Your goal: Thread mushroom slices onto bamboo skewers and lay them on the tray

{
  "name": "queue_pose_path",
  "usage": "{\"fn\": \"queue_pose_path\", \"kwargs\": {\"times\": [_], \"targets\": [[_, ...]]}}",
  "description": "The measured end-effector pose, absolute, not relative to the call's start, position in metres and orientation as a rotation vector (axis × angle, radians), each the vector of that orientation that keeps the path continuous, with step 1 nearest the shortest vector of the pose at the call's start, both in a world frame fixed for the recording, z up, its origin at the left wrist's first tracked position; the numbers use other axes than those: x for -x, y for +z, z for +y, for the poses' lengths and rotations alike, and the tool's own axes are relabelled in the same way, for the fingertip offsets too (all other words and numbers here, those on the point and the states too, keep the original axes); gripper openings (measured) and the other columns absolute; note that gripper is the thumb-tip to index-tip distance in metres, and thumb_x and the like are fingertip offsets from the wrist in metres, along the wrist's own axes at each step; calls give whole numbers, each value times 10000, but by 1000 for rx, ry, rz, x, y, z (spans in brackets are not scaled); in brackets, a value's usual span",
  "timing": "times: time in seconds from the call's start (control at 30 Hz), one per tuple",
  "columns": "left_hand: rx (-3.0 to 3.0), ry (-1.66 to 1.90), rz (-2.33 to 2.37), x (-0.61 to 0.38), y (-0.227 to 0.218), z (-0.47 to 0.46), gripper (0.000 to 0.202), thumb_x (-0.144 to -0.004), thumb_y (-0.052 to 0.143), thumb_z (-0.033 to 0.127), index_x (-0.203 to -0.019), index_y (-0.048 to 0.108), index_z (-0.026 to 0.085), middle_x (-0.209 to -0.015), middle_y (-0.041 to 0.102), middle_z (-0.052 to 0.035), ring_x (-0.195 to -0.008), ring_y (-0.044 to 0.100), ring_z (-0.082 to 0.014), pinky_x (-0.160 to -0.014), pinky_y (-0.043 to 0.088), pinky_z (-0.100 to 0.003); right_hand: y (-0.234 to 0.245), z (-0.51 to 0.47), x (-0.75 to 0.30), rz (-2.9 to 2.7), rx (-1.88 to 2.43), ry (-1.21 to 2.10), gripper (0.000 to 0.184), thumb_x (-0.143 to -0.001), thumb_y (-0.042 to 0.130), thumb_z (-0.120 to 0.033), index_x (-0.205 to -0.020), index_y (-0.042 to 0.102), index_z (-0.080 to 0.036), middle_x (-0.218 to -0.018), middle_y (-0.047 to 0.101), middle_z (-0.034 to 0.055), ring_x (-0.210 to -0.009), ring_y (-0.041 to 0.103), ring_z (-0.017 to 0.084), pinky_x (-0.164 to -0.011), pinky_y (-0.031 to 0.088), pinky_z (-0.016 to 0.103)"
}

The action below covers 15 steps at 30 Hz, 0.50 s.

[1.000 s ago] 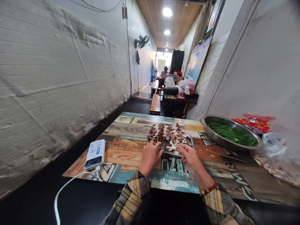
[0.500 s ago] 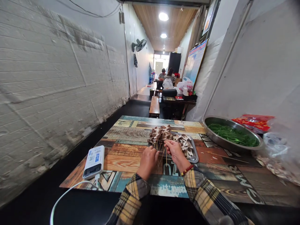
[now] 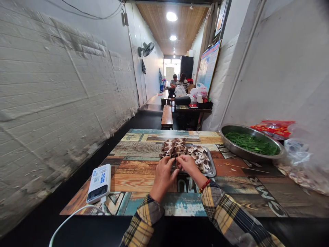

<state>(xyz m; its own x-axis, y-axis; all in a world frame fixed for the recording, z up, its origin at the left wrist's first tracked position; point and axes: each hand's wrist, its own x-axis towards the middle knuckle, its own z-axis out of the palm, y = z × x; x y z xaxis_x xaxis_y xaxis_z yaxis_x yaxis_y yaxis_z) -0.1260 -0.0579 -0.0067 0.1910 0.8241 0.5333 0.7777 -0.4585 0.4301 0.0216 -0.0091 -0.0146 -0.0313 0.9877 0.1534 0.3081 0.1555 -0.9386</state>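
Brown-capped mushroom pieces (image 3: 173, 146), threaded on thin wooden skewers, lie in a row at the left of a metal tray (image 3: 212, 168). My left hand (image 3: 163, 174) is at the near ends of the skewers, its fingers closed round them and its thumb pointing to the right. Beside it my right hand (image 3: 189, 167) pinches a skewer end between thumb and fingertips. Most of the bare sticks are hidden by the two hands. Loose, pale mushroom slices (image 3: 200, 158) fill the tray's right part.
A white device (image 3: 99, 183) with a cable (image 3: 69, 215) lies at the table's left. To the right are a steel basin (image 3: 279, 156) of green stalks, a red bag (image 3: 273, 128), clear plastic bags (image 3: 296, 151) and a loose skewer (image 3: 249, 168). Two people (image 3: 182, 82) sit far back.
My left hand has moved up the sticks towards the mushrooms, its thumb now stretched out. My right hand has drawn closer to it. The view has shifted slightly.
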Motion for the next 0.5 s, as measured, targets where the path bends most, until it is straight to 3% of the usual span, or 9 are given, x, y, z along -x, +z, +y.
{"fn": "queue_pose_path", "kwargs": {"times": [0.17, 0.33, 0.5], "targets": [[-2342, 1101, 1624, 120, -17, -56, 481, -745, 649, 222, -1215, 550, 214, -1284, 492, -126, -1189, 463, -287, -986, 400, -466, 4, -15, -40, -1698, 1400, 613, 221, -811, 565, -300, -664, 687, -188, -636, 668, 36, -675, 624, 182, -680, 447, 273], [-2326, 1179, 1584, 119, -19, -54, 469, -756, 629, 198, -1217, 545, 204, -1308, 481, -138, -1219, 448, -293, -1002, 393, -484, 12, -6, -52, -1797, 1397, 226, 287, -897, 440, -236, -1075, 657, -177, -1063, 659, 112, -1024, 578, 238, -911, 415, 352], [-2269, 1293, 1567, 122, -18, -54, 403, -811, 578, 229, -1212, 543, 212, -1296, 501, -124, -1210, 468, -282, -1009, 399, -480, 7, 17, -49, -2021, 1382, -114, 519, -894, 446, -215, -1406, 417, -133, -1413, 471, 134, -1294, 407, 252, -1065, 326, 411]]}}
